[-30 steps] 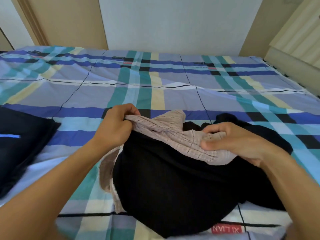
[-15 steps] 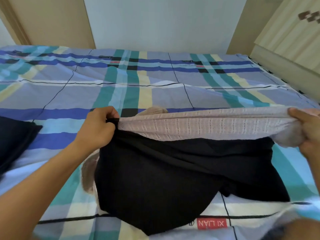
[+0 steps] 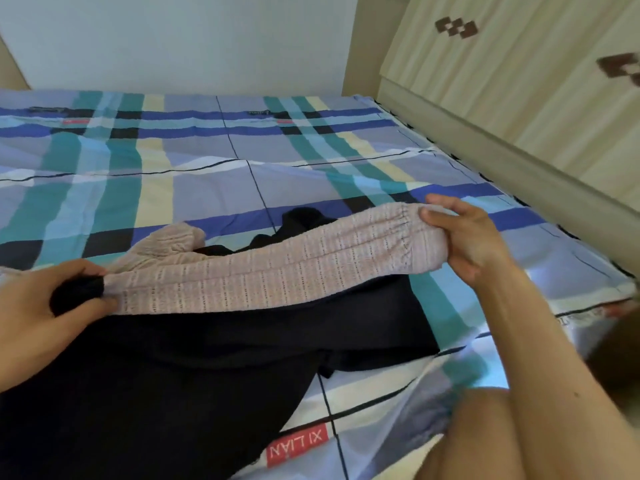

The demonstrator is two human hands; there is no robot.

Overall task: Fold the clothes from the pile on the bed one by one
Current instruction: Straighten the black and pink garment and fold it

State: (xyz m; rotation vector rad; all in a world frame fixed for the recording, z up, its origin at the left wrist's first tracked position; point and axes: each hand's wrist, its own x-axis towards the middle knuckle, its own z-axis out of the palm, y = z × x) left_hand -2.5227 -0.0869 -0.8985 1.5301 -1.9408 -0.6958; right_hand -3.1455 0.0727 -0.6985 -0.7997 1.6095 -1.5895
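Nearest, just in front of the black garment, we see a red label printed on the plaid bed. The black garment itself lies spread flat across the near part of the bed. At its left edge our left hand is curled tight round one end of the pink knit garment, with a dark bunch of cloth caught in the same grip; we cannot tell whether that bunch belongs to the black garment. From there the pink knit garment runs taut, as a long band, above the black garment toward its right side. There our right hand pinches the gathered, elastic end between thumb and fingers. Both hands are thus clamped on the pink knit garment and well apart from each other. A loose fold of the pink knit rests just beyond the black garment's left part. Farther beyond the black garment the bed reaches a pale wall, and to the far right of it stands a cream wardrobe with brown square marks.
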